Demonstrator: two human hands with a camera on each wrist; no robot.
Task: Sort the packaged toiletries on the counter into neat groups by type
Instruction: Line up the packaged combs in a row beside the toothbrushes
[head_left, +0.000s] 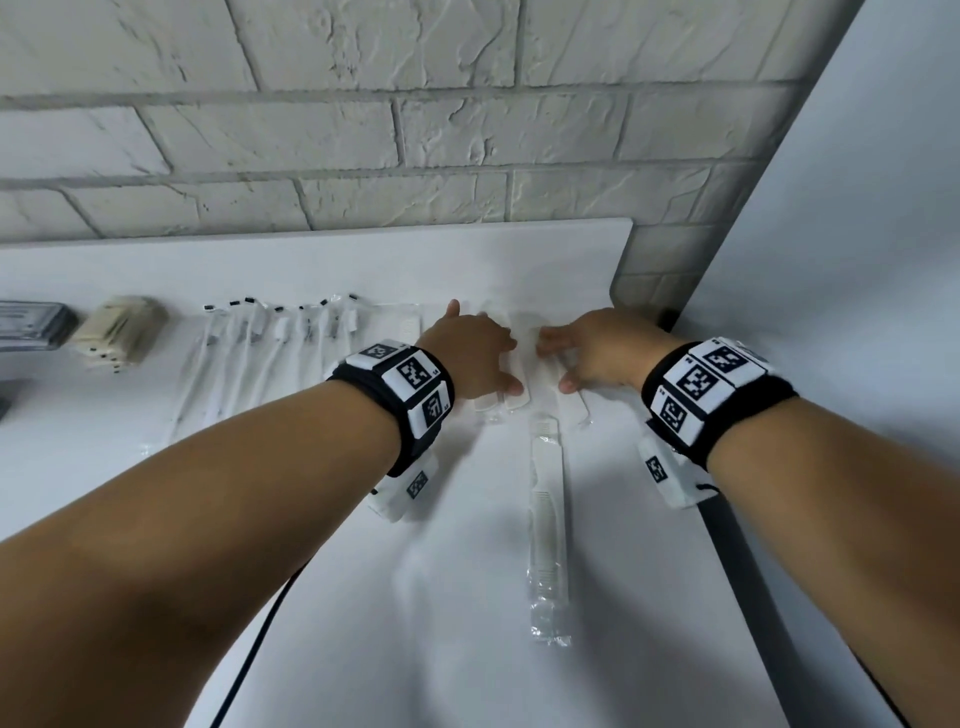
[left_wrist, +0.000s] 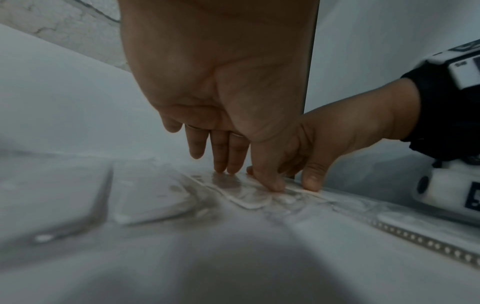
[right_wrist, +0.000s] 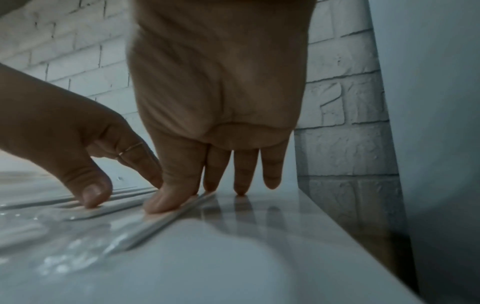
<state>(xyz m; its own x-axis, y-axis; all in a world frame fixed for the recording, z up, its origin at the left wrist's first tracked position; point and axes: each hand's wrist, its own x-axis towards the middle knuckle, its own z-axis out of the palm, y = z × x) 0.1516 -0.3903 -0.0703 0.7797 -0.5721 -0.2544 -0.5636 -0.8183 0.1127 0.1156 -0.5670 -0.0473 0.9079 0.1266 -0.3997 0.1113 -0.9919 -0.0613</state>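
Observation:
Several white combs in clear wrappers (head_left: 511, 364) lie side by side on the white counter (head_left: 322, 623), right of centre. My left hand (head_left: 470, 353) and right hand (head_left: 597, 353) both press on them with straight fingers, thumbs almost meeting. In the left wrist view my left fingers (left_wrist: 231, 164) and thumb touch a wrapped comb (left_wrist: 249, 200). The right wrist view shows my right thumb and fingertips (right_wrist: 168, 201) on the comb wrappers (right_wrist: 85, 214). One more wrapped comb (head_left: 548, 519) lies alone, nearer to me. A row of wrapped toothbrushes (head_left: 260, 353) lies to the left.
Beige packets (head_left: 122, 332) and a dark flat item (head_left: 31, 322) sit at the far left. Flat white packets (left_wrist: 150, 195) lie just left of the combs. A brick wall (head_left: 363, 130) backs the counter. A white wall (head_left: 857, 234) stands close on the right.

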